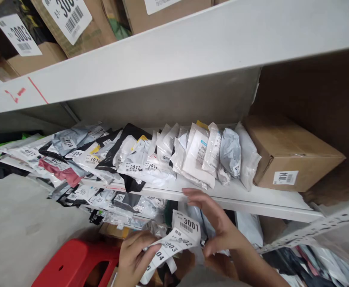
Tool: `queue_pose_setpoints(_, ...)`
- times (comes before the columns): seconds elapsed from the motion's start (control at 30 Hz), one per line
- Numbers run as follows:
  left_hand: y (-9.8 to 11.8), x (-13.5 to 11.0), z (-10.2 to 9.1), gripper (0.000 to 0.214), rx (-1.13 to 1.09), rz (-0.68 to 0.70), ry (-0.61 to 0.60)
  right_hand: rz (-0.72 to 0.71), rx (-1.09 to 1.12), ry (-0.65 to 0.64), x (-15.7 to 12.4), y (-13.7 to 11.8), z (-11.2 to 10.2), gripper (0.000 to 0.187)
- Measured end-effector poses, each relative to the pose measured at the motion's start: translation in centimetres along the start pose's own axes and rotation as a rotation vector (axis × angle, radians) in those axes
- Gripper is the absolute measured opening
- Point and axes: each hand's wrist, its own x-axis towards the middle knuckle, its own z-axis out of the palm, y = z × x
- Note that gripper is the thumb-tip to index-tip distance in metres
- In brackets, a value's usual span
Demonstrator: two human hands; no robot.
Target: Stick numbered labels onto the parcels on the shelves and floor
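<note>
My left hand (134, 257) is closed on a fanned stack of white numbered labels (174, 241), the top ones reading 3001, 3002, 3003. The fingers of my right hand (219, 227) curl around the right side of the same stack, thumb near label 3001. Both hands are low in the view, just below the front edge of a grey metal shelf (246, 199). On that shelf lies a row of plastic-bagged parcels (168, 157) with numbered stickers such as 2012, 2014 and 2019.
A brown carton (284, 153) labelled 1014 stands at the shelf's right end. Cartons tagged 3003 (18, 36) sit on the upper shelf (174, 52). More bagged parcels (117, 203) lie on the shelf below. A red plastic stool (72, 263) stands bottom left on the concrete floor (18, 227).
</note>
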Motion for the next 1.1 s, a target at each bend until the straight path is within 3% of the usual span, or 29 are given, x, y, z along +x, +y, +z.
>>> queue_pose_setpoints(0.07,0.5,-0.3,0.5,0.010,0.012,-0.001,0.056,0.029,-0.023,-0.079,-0.5,-0.1,0.5,0.083)
queue_pose_setpoints(0.1,0.8,-0.6,0.9,0.011,0.033,-0.007,0.084,0.019,-0.061,-0.062,-0.8,0.0,0.7,0.070)
queue_pose_setpoints(0.17,1.6,-1.4,1.7,0.011,0.081,-0.024,0.110,-0.054,-0.163,0.069,-1.4,0.3,1.1,0.040)
queue_pose_setpoints(0.27,2.9,-2.5,2.7,0.008,0.142,-0.067,0.071,-0.172,-0.284,0.296,-2.2,0.7,0.7,0.031)
queue_pose_setpoints(0.33,3.7,-2.6,3.2,0.006,0.161,-0.119,-0.011,-0.159,-0.271,0.355,-2.7,0.7,0.0,0.026)
queue_pose_setpoints(0.43,4.3,-1.5,3.5,0.016,0.068,-0.178,-0.220,-0.133,-0.172,0.337,-3.3,0.6,-0.5,0.029)
queue_pose_setpoints(0.5,4.2,0.1,3.7,0.031,0.033,-0.178,-0.234,-0.182,-0.148,0.269,-3.1,0.4,-0.3,0.034)
queue_pose_setpoints(0.57,3.8,2.0,3.6,0.061,0.043,-0.184,-0.190,-0.241,-0.165,0.170,-2.3,0.2,0.2,0.032)
queue_pose_setpoints(0.6,3.4,3.0,3.5,0.063,0.029,-0.189,-0.203,-0.262,-0.176,0.126,-1.5,0.1,0.5,0.031)
queue_pose_setpoints(0.7,1.9,5.8,1.9,0.014,-0.118,-0.213,-0.341,-0.251,-0.189,0.035,1.5,-0.4,1.2,0.035)
queue_pose_setpoints(0.73,1.1,6.7,1.1,0.008,-0.175,-0.199,-0.369,-0.255,-0.200,0.019,2.8,-0.5,1.4,0.037)
queue_pose_setpoints(0.83,-1.7,9.1,-1.9,0.007,-0.249,-0.094,-0.385,-0.301,-0.400,0.071,7.7,-0.5,2.4,0.044)
queue_pose_setpoints(0.93,-4.4,11.2,-4.7,0.009,-0.162,0.017,-0.449,-0.315,-0.826,0.121,13.2,0.0,4.2,0.047)
queue_pose_setpoints(1.0,-5.4,12.6,-6.3,0.015,-0.058,0.086,-0.512,-0.241,-1.089,0.069,16.0,0.3,5.1,0.046)
queue_pose_setpoints(1.1,-5.8,14.3,-8.4,0.014,0.101,0.204,-0.568,-0.052,-1.344,-0.009,18.0,0.1,5.5,0.040)
